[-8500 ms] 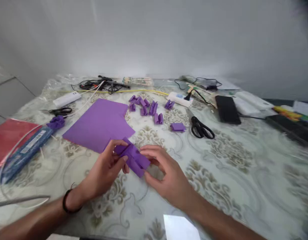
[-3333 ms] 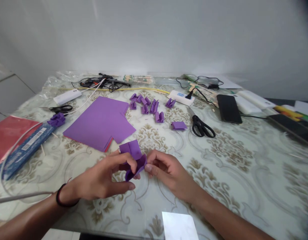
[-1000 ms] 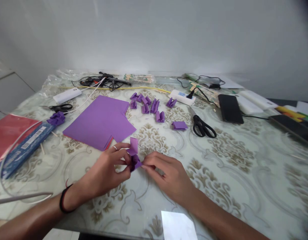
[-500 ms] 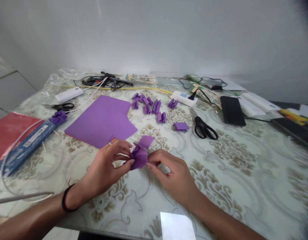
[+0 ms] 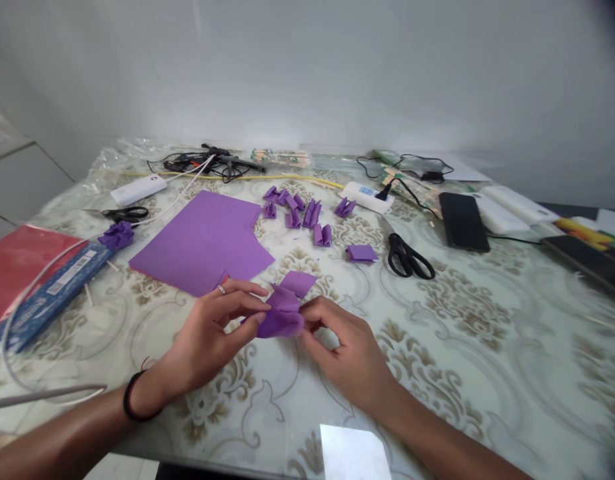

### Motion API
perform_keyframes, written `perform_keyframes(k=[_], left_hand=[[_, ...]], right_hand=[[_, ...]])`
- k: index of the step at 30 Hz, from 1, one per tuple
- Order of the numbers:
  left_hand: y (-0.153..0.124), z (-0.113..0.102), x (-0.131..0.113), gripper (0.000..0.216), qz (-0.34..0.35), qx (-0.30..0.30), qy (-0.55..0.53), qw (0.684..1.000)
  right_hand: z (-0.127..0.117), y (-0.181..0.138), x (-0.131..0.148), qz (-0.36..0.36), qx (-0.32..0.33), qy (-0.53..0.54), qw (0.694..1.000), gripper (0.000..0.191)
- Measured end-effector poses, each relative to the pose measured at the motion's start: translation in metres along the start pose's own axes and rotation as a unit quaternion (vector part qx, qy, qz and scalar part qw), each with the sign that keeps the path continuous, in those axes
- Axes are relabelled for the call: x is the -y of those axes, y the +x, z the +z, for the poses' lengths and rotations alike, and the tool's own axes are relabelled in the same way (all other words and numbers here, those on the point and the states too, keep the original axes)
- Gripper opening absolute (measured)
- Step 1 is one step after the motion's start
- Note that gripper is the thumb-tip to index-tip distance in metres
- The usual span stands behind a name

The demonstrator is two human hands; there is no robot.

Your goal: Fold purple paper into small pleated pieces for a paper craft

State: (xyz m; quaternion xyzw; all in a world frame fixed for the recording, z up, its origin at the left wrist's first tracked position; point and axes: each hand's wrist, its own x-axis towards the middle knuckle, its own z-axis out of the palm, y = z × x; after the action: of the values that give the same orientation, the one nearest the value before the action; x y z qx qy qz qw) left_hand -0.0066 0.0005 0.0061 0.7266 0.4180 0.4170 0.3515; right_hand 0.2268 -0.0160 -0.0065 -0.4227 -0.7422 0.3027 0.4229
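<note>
Between my hands is a small piece of creased purple paper (image 5: 281, 321), partly unfolded and curling at its right side. My left hand (image 5: 220, 327) pinches its left side between thumb and fingers. At its right edge my right hand (image 5: 340, 343) grips it with the thumb and index finger. Just behind lies a small flat purple paper piece (image 5: 299, 283); whether it touches the held one I cannot tell. Large purple sheets (image 5: 202, 240) lie beyond my left hand. Several folded purple paper pieces (image 5: 312, 213) are grouped further back, and a folded purple rectangle (image 5: 361, 253) sits nearer.
Black-handled scissors (image 5: 410, 257) lie right of the folded pieces, a second pair (image 5: 124, 213) at left. A power strip (image 5: 368, 197), a phone (image 5: 464, 222) and cables stand toward the back. Crumpled purple paper (image 5: 116, 235) rests on a blue package (image 5: 52, 293) at left.
The held paper has opened and flattened, its right side now curling. My right hand has shifted slightly right. The small piece behind has moved a little right too.
</note>
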Motion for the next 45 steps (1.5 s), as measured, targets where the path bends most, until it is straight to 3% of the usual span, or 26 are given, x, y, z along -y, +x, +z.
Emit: perform_keyframes(k=[4,9,16,24,26,29,34,41,45], left_hand=[[0.000,0.001,0.001,0.008,-0.043,-0.001,-0.062,0.997],[-0.002,0.005,0.001,0.009,-0.049,0.010,-0.080,0.996],[-0.003,0.007,0.001,0.010,-0.057,0.026,-0.101,0.993],[-0.007,0.009,0.002,0.009,-0.121,0.020,-0.138,0.983],[-0.007,0.009,0.000,0.016,-0.129,-0.001,-0.148,0.981],[-0.005,0.010,-0.004,0.021,-0.132,-0.020,-0.152,0.979],[-0.004,0.012,-0.005,0.038,-0.141,-0.009,-0.167,0.976],[-0.008,0.011,-0.006,0.032,-0.132,0.029,-0.188,0.973],[-0.010,0.010,-0.006,0.023,-0.082,0.023,-0.180,0.980]], right_hand=[[0.000,0.000,0.000,-0.003,0.013,0.011,1.000,0.012],[0.003,-0.001,0.000,0.026,0.055,0.020,0.998,0.010],[0.003,-0.002,0.000,0.024,0.064,0.033,0.997,0.010],[0.003,-0.005,0.002,0.046,0.043,0.051,0.997,0.007],[0.004,-0.007,0.001,0.060,0.008,0.070,0.996,0.022],[0.004,-0.007,0.001,0.022,-0.028,0.079,0.996,0.031],[0.002,-0.003,0.004,-0.042,0.019,0.059,0.997,0.027],[0.002,-0.005,0.006,-0.002,0.004,0.084,0.996,0.020],[0.003,-0.006,0.003,0.060,-0.003,0.117,0.991,0.018]])
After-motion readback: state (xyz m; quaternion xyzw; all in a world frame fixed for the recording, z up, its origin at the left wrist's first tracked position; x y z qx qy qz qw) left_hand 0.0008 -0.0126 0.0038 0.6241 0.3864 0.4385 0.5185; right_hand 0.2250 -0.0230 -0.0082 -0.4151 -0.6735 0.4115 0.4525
